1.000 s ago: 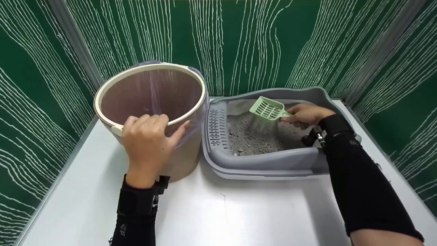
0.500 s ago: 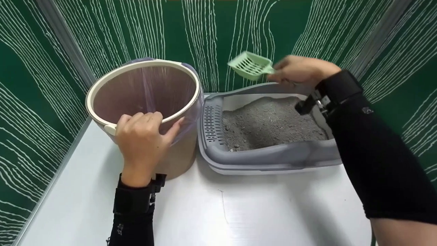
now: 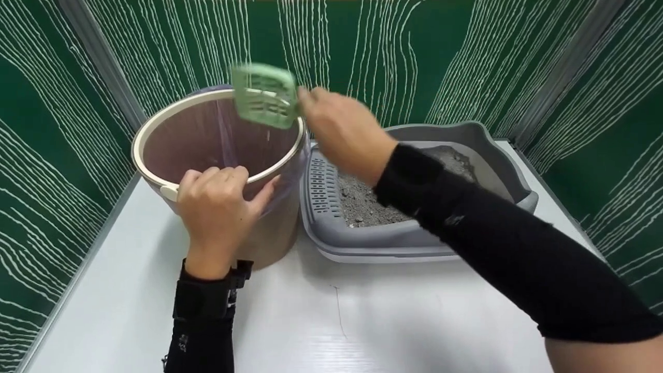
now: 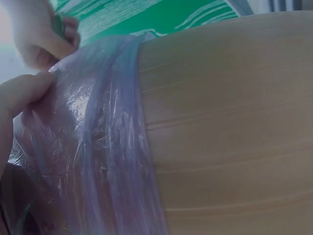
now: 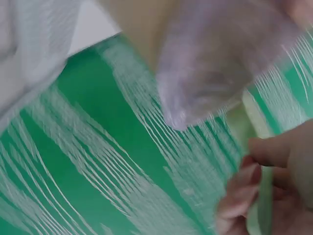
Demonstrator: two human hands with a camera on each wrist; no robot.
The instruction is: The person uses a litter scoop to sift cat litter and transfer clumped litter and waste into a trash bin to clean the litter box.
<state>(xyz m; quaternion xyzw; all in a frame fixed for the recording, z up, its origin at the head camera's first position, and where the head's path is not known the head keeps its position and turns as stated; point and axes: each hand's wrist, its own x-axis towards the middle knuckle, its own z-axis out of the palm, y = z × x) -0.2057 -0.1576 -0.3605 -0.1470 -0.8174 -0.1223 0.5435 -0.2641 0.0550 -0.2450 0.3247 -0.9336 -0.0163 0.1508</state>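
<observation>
My right hand (image 3: 344, 132) grips the handle of a green slotted litter scoop (image 3: 265, 97) above the far right part of the trash can (image 3: 272, 241). The scoop is blurred and tipped on its side, and a small pale streak shows just below it. In the right wrist view, fingers wrap the green handle (image 5: 265, 200). My left hand (image 3: 217, 210) holds the can's near rim, fingers curled over the cream ring (image 3: 147, 168) and thumb outside. A clear purplish bag (image 4: 117, 127) lines the can and folds down over its outside.
A grey litter box (image 3: 373, 241) stands right beside the can, partly hidden under my right forearm. Grey litter (image 3: 360, 202) lies in it, next to a perforated ledge (image 3: 321, 186). Green walls with white lines (image 3: 373, 62) enclose the white table (image 3: 290, 321).
My right hand has lifted the scoop out of the litter, carried it left over the trash can and tipped it. My left hand keeps its hold on the rim.
</observation>
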